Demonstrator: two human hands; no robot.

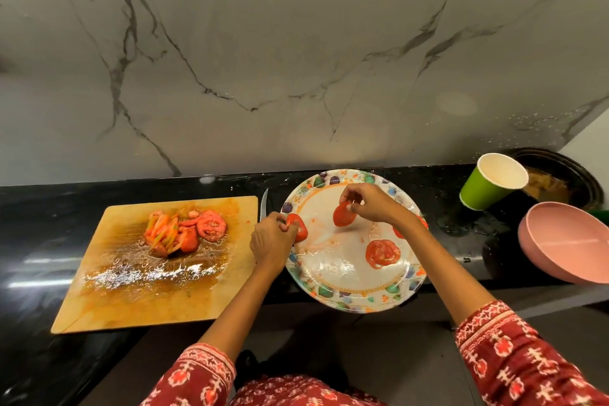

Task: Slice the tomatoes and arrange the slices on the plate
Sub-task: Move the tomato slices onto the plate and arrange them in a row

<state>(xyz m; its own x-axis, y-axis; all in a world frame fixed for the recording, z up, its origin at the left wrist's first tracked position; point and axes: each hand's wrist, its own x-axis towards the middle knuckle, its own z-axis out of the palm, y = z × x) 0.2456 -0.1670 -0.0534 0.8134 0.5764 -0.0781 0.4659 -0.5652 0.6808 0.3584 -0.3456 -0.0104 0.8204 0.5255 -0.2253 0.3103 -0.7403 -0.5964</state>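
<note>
Two crowded flanks frame the floral plate (349,287) on the black worktop (39,208): at its 9 o'clock lies the wet wooden cutting board (108,300), carrying a heap of cut tomato pieces (184,232), with a knife blade (263,206) showing in the gap between board and plate; at 2 o'clock a tilted green paper cup (487,186) leans before a dark pan (566,175), and at 3 o'clock sits a pink bowl (566,241). The left hand (272,241) pinches a tomato slice (300,229) over the plate's 9 o'clock rim. The right hand (372,206) pinches a second slice (342,214), held tilted above the plate's centre. A third slice (382,253) lies flat toward 4 o'clock, and another red piece (398,233) peeks from under the right forearm. The plate's near rim overhangs the worktop edge; its 6 to 8 o'clock area is bare.
</note>
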